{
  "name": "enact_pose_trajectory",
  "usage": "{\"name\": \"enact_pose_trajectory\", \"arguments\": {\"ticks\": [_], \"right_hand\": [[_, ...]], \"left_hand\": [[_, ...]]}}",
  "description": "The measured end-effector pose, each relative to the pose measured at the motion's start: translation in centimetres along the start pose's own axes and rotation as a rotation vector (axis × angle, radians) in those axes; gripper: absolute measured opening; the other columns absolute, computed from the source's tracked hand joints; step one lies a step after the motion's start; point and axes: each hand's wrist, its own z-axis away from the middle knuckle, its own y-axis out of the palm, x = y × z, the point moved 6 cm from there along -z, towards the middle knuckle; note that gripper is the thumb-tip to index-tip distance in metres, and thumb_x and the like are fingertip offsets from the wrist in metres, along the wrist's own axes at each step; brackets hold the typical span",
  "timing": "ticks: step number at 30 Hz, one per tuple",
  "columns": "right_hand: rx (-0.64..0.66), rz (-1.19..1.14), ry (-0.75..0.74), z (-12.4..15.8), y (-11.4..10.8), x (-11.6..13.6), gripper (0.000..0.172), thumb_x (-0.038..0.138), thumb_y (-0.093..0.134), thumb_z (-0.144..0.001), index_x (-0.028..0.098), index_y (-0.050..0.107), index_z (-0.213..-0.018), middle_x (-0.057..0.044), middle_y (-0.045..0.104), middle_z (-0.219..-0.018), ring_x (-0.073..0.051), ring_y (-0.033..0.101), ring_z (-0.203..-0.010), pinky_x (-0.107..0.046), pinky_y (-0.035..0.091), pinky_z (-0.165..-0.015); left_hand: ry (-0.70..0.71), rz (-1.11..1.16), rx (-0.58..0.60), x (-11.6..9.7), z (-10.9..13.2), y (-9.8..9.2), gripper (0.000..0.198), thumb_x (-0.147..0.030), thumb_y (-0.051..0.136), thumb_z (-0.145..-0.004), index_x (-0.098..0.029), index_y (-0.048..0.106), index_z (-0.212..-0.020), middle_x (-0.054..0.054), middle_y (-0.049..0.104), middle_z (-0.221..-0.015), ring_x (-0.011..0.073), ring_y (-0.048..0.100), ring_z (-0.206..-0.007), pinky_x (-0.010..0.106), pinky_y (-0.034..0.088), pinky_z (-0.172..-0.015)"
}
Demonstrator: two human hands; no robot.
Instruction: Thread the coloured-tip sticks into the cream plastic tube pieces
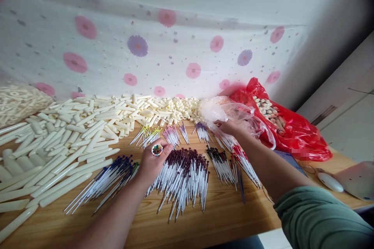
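My left hand (153,161) is closed around a multicolour pen barrel (157,149), held upright; its round end shows a ring of coloured tips. Just right of that hand lies a large pile of pen refills (187,179) with dark maroon ends. Blue-ended refills (113,175) are to its left. Yellow (150,135) and pink-ended refills (172,136) lie behind it. My right hand (228,128) reaches to a clear plastic bag (214,109), beside purple-ended refills (202,131). Its fingertips are hard to make out there. Black (220,163) and red-ended refills (244,161) lie below my right forearm.
Cream pen barrels (87,124) cover the left and back of the wooden table (233,218), with small slotted cream parts (181,109) at the back middle. A red plastic bag (300,132) holding cream parts stands at right. A flowered sheet (175,54) hangs behind.
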Motion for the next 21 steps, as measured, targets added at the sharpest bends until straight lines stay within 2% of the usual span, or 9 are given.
{"name": "enact_pose_trajectory", "arguments": {"ticks": [4,7,11,14,17,19,21], "right_hand": [[-0.019,-0.145,0.034,0.0,-0.4,0.8,0.025,0.033,0.050,-0.090,0.017,0.058,-0.108,-0.006,0.060,-0.111,-0.017,0.060,-0.094,-0.037,0.051,-0.082],[-0.083,-0.257,0.063,0.5,-1.7,0.9,0.021,0.033,0.056,-0.087,0.015,0.064,-0.094,-0.005,0.066,-0.098,-0.016,0.062,-0.085,-0.033,0.051,-0.078],[-0.191,-0.428,0.104,2.5,-4.6,-1.7,0.019,0.033,0.064,-0.077,0.014,0.067,-0.077,-0.004,0.069,-0.071,-0.015,0.063,-0.063,-0.025,0.051,-0.061],[-0.324,-0.515,0.174,3.8,-7.0,-4.9,0.034,0.038,0.042,-0.090,0.012,0.063,-0.086,-0.005,0.067,-0.067,-0.012,0.061,-0.056,-0.023,0.051,-0.053],[-0.421,-0.506,0.265,3.6,-8.4,-6.9,0.046,0.034,0.018,-0.097,0.011,0.057,-0.099,-0.007,0.067,-0.074,-0.010,0.062,-0.056,-0.022,0.051,-0.053],[-0.414,-0.447,0.309,2.4,-8.4,-7.1,0.043,0.034,0.021,-0.097,0.010,0.056,-0.102,-0.009,0.067,-0.079,-0.011,0.063,-0.060,-0.022,0.052,-0.055],[-0.358,-0.347,0.337,0.8,-7.9,-6.7,0.035,0.036,0.036,-0.095,0.010,0.058,-0.101,-0.009,0.067,-0.085,-0.013,0.064,-0.068,-0.026,0.053,-0.062]], "left_hand": [[-0.002,-0.034,0.022,0.0,0.0,0.3,0.032,-0.043,0.052,-0.082,-0.018,0.048,-0.063,-0.005,0.039,-0.056,0.0105,0.037,-0.056,0.023,0.030,-0.055],[-0.010,-0.046,0.019,0.0,-0.1,0.1,0.032,-0.042,0.051,-0.083,-0.018,0.048,-0.062,-0.005,0.040,-0.056,0.0106,0.037,-0.055,0.024,0.031,-0.055],[-0.014,-0.041,0.005,0.1,-0.1,-0.1,0.031,-0.041,0.051,-0.083,-0.018,0.049,-0.064,-0.005,0.042,-0.057,0.0107,0.038,-0.055,0.024,0.032,-0.055],[-0.020,-0.031,0.031,0.0,0.0,0.2,0.031,-0.042,0.050,-0.084,-0.018,0.049,-0.064,-0.005,0.042,-0.057,0.0105,0.038,-0.054,0.024,0.032,-0.055],[-0.021,-0.026,0.047,-0.2,0.1,0.4,0.031,-0.042,0.051,-0.083,-0.018,0.049,-0.063,-0.005,0.041,-0.056,0.0106,0.038,-0.054,0.024,0.031,-0.054],[-0.023,-0.025,0.052,-0.3,0.1,0.5,0.031,-0.041,0.052,-0.082,-0.018,0.049,-0.063,-0.005,0.042,-0.056,0.0106,0.038,-0.054,0.024,0.031,-0.054],[-0.034,-0.021,0.050,-0.3,0.1,0.5,0.030,-0.042,0.051,-0.082,-0.018,0.049,-0.063,-0.005,0.042,-0.056,0.0105,0.038,-0.054,0.024,0.031,-0.054]]}}
